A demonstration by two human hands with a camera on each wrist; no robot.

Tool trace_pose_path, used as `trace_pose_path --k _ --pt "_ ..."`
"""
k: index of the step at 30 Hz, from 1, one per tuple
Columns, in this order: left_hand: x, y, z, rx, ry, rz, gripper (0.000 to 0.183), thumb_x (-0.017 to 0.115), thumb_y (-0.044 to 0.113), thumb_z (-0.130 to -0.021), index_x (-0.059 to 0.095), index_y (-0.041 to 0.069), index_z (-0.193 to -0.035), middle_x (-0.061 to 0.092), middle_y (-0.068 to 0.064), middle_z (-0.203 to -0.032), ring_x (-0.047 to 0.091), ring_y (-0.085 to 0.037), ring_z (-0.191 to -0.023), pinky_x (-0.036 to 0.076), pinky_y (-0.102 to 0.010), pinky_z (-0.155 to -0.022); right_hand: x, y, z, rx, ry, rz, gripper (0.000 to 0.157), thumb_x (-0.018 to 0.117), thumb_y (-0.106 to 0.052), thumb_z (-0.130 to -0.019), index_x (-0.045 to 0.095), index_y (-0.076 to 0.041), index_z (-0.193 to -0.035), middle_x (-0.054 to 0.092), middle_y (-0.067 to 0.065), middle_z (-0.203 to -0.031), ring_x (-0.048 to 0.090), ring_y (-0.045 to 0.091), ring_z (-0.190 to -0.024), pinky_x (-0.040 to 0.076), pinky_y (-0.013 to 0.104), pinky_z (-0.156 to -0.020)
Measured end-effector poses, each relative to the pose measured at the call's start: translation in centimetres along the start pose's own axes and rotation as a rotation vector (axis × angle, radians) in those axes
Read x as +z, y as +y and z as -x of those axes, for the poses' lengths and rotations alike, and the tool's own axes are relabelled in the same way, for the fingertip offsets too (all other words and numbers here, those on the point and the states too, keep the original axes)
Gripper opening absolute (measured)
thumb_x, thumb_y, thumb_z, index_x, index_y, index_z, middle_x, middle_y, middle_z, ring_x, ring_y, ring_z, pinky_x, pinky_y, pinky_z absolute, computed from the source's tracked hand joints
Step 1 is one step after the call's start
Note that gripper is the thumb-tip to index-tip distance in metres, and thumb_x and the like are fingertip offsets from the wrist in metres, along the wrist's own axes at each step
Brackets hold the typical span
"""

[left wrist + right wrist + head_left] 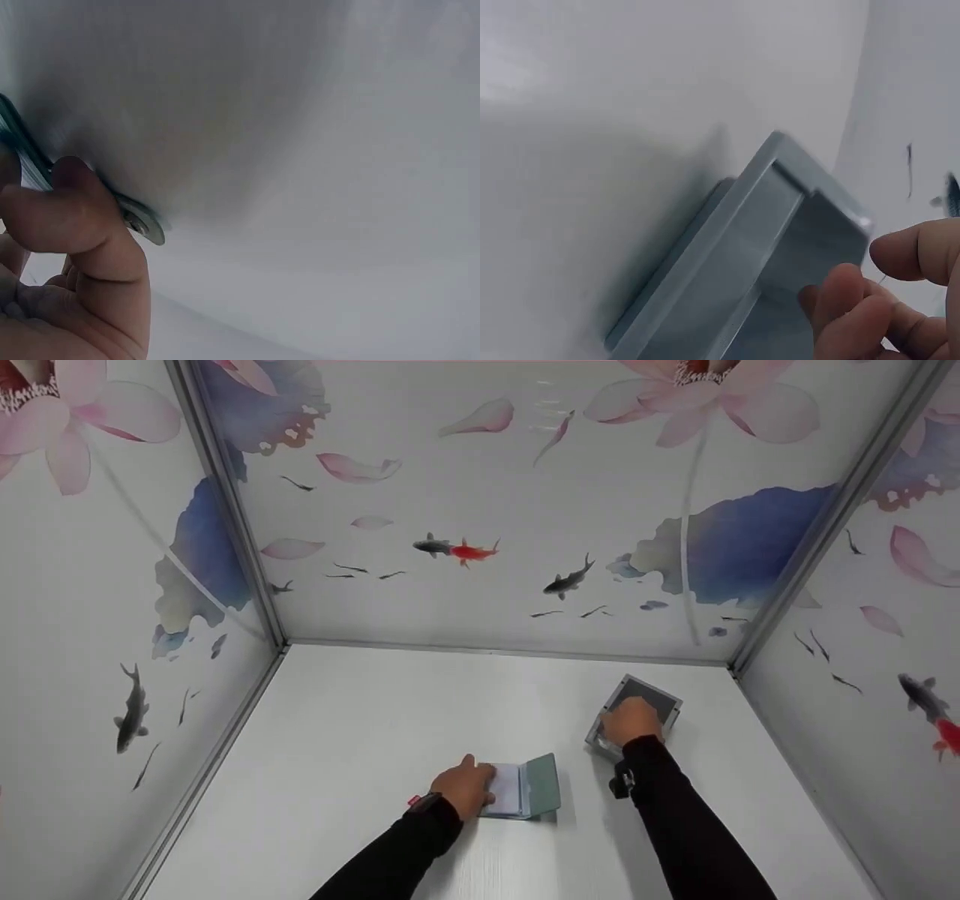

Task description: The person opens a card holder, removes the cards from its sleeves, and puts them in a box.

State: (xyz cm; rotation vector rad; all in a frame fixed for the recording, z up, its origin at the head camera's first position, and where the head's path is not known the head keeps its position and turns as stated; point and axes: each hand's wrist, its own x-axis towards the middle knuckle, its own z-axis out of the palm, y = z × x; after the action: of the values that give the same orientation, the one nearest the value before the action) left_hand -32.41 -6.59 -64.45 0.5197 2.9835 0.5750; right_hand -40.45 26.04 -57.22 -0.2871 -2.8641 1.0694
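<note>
A small notebook (pixel 506 789) with a green cover lies opened on the white table, its right flap (pixel 543 786) standing up at a tilt. My left hand (pixel 463 787) grips the notebook's left side. In the left wrist view, curled fingers (pixel 67 217) hold the green edge (pixel 139 217), where a metal rivet shows near the corner. Farther right, my right hand (pixel 634 721) is over a grey rectangular box (pixel 654 694). Up close, the right thumb and loosely bent fingers (pixel 844 296) stand apart above the box's hollow, and nothing shows between them.
White panels printed with flowers and fish enclose the table (pixel 375 712) at the back, left and right. A metal frame strip (pixel 510 652) runs along the back edge. The grey box stands near the back right corner.
</note>
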Motion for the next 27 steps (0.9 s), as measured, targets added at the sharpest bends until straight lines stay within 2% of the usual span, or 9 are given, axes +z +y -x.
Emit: trace_pose_path --k 3,6,9,12,16,20,24,27 --pt "-0.1 0.3 0.0 0.033 0.017 -0.064 0.028 0.09 0.026 -0.098 0.081 0.012 -0.121 0.07 -0.016 -0.111 0.071 -0.024 -0.081 0.06 -0.038 -0.074 0.4 -1.7 1.2 -0.032 -0.005 -0.056 0.025 0.069 -0.016 -0.104 0.072 -0.002 -0.083 0.069 0.006 -0.075 0.06 0.017 -0.067 0.048 0.029 -0.06" --pt "-0.1 0.4 -0.1 0.076 0.034 -0.131 0.025 0.09 0.024 -0.098 0.08 0.009 -0.115 0.066 -0.012 -0.102 0.065 -0.02 -0.076 0.058 -0.036 -0.071 1.3 -3.3 2.6 -0.057 -0.042 -0.147 0.021 0.07 -0.016 -0.104 0.079 0.003 -0.103 0.078 0.011 -0.084 0.069 0.018 -0.073 0.053 0.028 -0.064" --pt "-0.1 0.5 -0.1 0.119 0.048 -0.177 0.024 0.09 0.022 -0.098 0.08 0.007 -0.113 0.066 -0.009 -0.1 0.063 -0.016 -0.076 0.058 -0.033 -0.073 2.7 -4.4 4.2 -0.066 -0.1 -0.246 0.017 0.069 -0.013 -0.103 0.08 0.0 -0.104 0.077 0.01 -0.079 0.071 0.019 -0.068 0.054 0.027 -0.061" --pt "-0.2 0.7 -0.2 0.153 0.053 -0.183 0.02 0.092 0.02 -0.096 0.081 0.006 -0.105 0.067 -0.006 -0.097 0.061 -0.014 -0.075 0.057 -0.031 -0.072 4.3 -5.2 6.3 -0.099 -0.182 -0.322 0.012 0.07 -0.009 -0.102 0.08 -0.003 -0.1 0.077 0.012 -0.084 0.07 0.019 -0.069 0.055 0.028 -0.06" --pt "-0.6 0.7 -0.1 0.184 0.06 -0.169 0.016 0.094 0.018 -0.093 0.081 0.008 -0.09 0.069 -0.002 -0.087 0.06 -0.011 -0.072 0.055 -0.03 -0.068 6.9 -5.8 8.7 -0.189 -0.303 -0.297 0.007 0.075 -0.008 -0.1 0.08 -0.004 -0.101 0.078 0.012 -0.09 0.07 0.016 -0.072 0.055 0.029 -0.063" --pt "-1.5 0.9 0.0 0.189 0.078 -0.156 0.016 0.088 0.012 -0.095 0.079 0.009 -0.082 0.071 -0.001 -0.078 0.056 -0.01 -0.069 0.055 -0.032 -0.067 8.7 -5.9 10.0 -0.308 -0.362 -0.183 0.011 0.081 -0.011 -0.098 0.082 -0.002 -0.105 0.079 0.006 -0.096 0.069 0.012 -0.081 0.058 0.034 -0.076" --pt "-2.2 0.6 -0.2 0.187 0.068 -0.103 0.014 0.079 0.003 -0.098 0.082 0.007 -0.084 0.077 -0.003 -0.079 0.057 -0.011 -0.069 0.055 -0.032 -0.068 9.5 -5.7 10.6 -0.379 -0.39 -0.123 0.018 0.084 -0.012 -0.097 0.082 0.0 -0.11 0.079 0.007 -0.1 0.068 0.012 -0.083 0.058 0.036 -0.08" --pt "-2.8 0.2 -0.3 0.163 0.037 -0.046 0.008 0.083 0.002 -0.096 0.087 0.008 -0.093 0.083 -0.003 -0.088 0.068 -0.013 -0.078 0.058 -0.032 -0.074 10.2 -5.6 11.0 -0.396 -0.404 -0.122 0.023 0.086 -0.013 -0.095 0.08 0.002 -0.112 0.077 0.01 -0.1 0.067 0.015 -0.085 0.057 0.035 -0.078"
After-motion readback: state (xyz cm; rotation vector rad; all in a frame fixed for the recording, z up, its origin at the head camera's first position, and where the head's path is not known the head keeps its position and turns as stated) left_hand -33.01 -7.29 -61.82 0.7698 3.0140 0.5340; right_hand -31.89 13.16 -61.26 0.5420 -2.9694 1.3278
